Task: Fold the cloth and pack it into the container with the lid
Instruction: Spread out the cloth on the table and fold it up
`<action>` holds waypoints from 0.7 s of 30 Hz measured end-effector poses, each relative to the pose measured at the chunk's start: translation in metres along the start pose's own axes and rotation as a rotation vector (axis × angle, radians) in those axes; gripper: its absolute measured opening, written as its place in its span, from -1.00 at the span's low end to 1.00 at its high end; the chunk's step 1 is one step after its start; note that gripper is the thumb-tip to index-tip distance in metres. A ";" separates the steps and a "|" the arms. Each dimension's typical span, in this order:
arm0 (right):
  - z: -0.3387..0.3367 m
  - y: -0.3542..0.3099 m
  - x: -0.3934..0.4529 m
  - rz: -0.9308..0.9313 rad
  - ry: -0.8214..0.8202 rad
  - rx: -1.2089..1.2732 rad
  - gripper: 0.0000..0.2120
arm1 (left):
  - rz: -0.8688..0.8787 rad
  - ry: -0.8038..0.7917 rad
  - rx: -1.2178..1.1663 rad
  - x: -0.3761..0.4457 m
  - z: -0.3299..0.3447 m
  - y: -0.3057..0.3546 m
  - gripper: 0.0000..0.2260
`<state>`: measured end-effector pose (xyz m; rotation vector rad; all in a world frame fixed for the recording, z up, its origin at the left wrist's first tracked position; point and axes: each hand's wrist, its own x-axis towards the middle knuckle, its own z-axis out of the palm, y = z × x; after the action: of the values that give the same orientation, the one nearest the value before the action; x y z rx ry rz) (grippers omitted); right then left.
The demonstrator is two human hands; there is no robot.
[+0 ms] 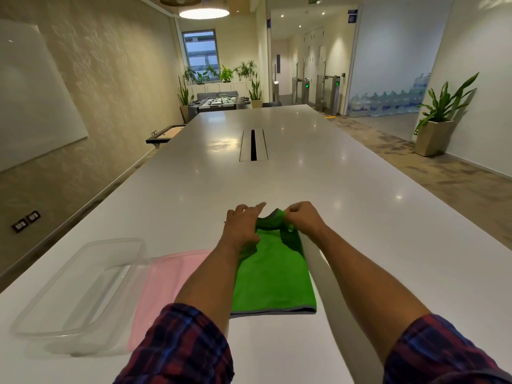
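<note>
A green cloth with a grey hem lies folded into a long strip on the white table, running away from me. My left hand rests on its far left part with fingers pinching the far edge. My right hand grips the far right corner, which is lifted and curling toward me. A clear plastic container stands open to the left. Between it and the cloth lies a pink lid, partly hidden under my left forearm.
The long white table stretches far ahead, with a cable slot in its middle. A whiteboard hangs on the left wall. A potted plant stands on the floor to the right.
</note>
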<state>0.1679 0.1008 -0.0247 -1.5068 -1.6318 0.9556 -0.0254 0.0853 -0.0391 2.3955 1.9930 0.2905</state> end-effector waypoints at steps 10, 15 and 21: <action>-0.022 0.003 -0.006 -0.117 0.185 0.158 -0.91 | -0.071 0.264 0.170 -0.003 -0.018 0.001 -0.76; -0.026 0.002 -0.011 -0.180 0.216 0.027 -0.90 | -0.054 0.403 0.155 -0.006 -0.026 0.001 -0.75; -0.040 0.014 -0.017 -0.293 -0.022 -0.291 -0.88 | 0.049 0.097 -0.003 -0.022 -0.032 0.005 -0.74</action>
<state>0.2111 0.0866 -0.0182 -1.3890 -2.0084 0.5954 -0.0296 0.0592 -0.0099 2.4769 1.9719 0.4193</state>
